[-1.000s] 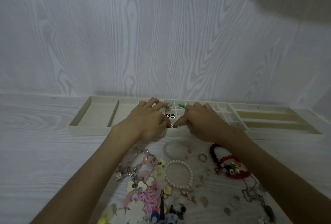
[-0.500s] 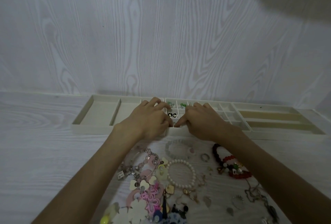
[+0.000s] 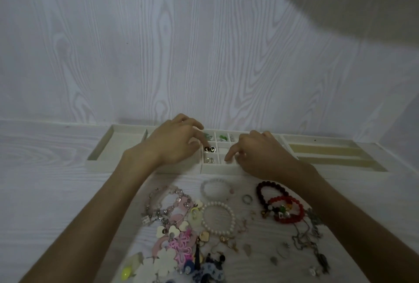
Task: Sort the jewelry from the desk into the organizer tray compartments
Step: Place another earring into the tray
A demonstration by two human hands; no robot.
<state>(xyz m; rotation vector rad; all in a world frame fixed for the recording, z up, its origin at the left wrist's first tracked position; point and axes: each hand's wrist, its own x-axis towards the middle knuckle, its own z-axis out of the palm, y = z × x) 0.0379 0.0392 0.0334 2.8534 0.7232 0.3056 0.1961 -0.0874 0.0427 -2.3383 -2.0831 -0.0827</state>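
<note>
While both hands hover, black studs (image 3: 209,149) lie between grips.

You see a cream organizer tray (image 3: 99,151), black round earrings (image 3: 209,149), a white pearl bracelet (image 3: 218,217), and a red bead bracelet (image 3: 286,211).

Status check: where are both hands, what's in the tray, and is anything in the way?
Left hand and right hand over cream organizer tray, holding nothing visible. Black round stud pair sits in a small compartment. White pearl bead bracelet unsorted on desk. Nothing blocking.
</note>
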